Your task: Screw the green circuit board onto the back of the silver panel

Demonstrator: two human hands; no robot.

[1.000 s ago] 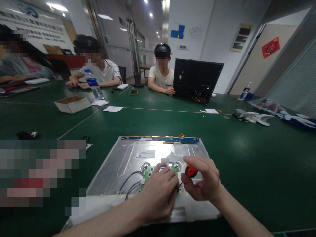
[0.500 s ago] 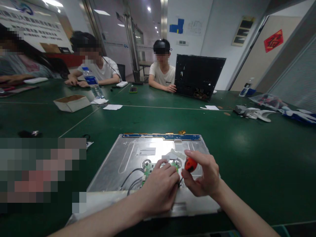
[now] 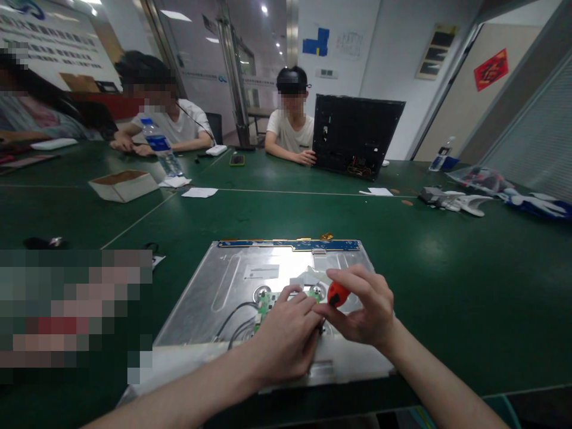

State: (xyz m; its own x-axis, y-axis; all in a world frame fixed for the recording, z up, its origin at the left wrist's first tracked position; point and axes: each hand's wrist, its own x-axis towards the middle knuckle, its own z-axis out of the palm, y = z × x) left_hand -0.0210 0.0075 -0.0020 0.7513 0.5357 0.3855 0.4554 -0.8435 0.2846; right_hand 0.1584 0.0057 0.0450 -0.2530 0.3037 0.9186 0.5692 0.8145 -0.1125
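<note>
A silver metal panel (image 3: 232, 286) lies flat on the green table in front of me, with a blue strip along its far edge. A small green circuit board (image 3: 265, 301) with black wires sits near its middle. My left hand (image 3: 286, 339) rests curled on that board, fingers pressed down over it. My right hand (image 3: 361, 310) is closed round a screwdriver with an orange handle (image 3: 336, 294), held upright with its tip hidden between my two hands.
Three other people sit along the far side of the table. A black open monitor case (image 3: 355, 136) stands upright at the back. A cardboard box (image 3: 120, 185), a water bottle (image 3: 158, 152), paper slips and white plastic parts (image 3: 460, 201) lie further off.
My hands stay on the board and screwdriver; the right hand's fingers have shifted slightly round the handle. The view has drifted a little, so everything sits slightly higher and more to the left.
</note>
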